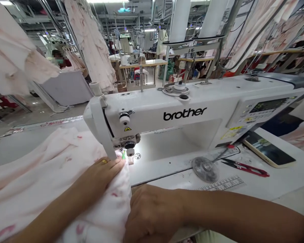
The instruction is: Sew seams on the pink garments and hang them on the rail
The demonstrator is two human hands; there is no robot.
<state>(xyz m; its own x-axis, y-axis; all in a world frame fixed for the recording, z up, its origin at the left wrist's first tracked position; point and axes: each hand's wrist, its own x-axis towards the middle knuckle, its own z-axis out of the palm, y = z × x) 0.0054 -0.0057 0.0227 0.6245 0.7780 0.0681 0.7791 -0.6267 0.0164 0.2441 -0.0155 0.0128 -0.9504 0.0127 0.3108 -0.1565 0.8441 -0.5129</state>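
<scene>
A pale pink-and-white fabric with small pink marks spreads over the left of the sewing machine's bed, its right edge running under the needle area. My left hand, a yellow ring on one finger, lies flat on this fabric with fingers stretched toward the presser foot. Nearer to me, my right hand is closed at the fabric's edge, the fingertips mostly hidden beneath the hand. The white sewing machine has its lamp lit over the stitching spot. A small green piece shows right by the needle.
On the machine table's right lie red-handled thread snips, a phone, a clear round disc and a printed ruler scale. Thread cones stand above. Hanging garments and a person are farther back.
</scene>
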